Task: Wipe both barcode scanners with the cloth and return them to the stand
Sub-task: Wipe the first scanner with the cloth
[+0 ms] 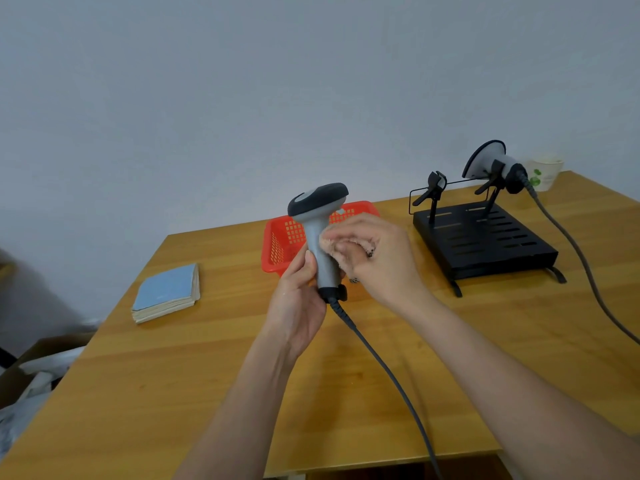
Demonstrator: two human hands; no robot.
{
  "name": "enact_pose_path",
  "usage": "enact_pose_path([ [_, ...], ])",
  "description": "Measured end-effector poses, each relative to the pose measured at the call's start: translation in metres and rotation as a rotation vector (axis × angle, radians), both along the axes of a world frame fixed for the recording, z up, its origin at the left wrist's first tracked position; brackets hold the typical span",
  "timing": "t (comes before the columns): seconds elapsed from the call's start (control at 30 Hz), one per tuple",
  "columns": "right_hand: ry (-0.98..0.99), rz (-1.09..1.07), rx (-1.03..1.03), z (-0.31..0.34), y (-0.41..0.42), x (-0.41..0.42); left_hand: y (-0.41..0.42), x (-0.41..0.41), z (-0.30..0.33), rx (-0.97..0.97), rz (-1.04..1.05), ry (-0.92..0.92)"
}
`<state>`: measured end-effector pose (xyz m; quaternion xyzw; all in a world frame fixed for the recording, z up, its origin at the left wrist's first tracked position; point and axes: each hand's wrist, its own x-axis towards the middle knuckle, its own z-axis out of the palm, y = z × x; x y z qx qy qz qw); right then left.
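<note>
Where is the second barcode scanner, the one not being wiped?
In the head view, the second scanner sits clipped on the right cradle of the black stand, at the table's far right, just in front of a paper cup.

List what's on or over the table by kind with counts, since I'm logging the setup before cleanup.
Barcode scanners: 2 (one held, one on the stand)
Stand: 1
Cloth: 1
Red basket: 1
Book: 1
Paper cup: 1
Total: 7
</note>
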<state>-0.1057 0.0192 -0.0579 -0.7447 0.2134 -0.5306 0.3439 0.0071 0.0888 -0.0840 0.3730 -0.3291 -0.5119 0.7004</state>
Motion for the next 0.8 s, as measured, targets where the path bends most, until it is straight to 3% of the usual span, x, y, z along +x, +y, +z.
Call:
enact_pose_path([
  [0.13, -0.010, -0.137, -0.013, 0.005, -0.001, 0.005, -0.001, -0.001, 0.000, 0.010, 0.023, -0.031],
  [0.37, 0.121, -0.051, -0.190, -0.009, -0.001, 0.009, -0.003, 0.001, -0.003, 0.028, 0.038, 0.001],
  [0.6, -0.033, -0.113, -0.014, 0.003, 0.000, 0.011, -0.003, -0.002, -0.004, 0.053, 0.045, -0.021],
  [0.8, 0.129, -0.033, -0.207, -0.007, -0.001, 0.012, -0.002, -0.002, -0.003, 0.052, 0.078, 0.006],
])
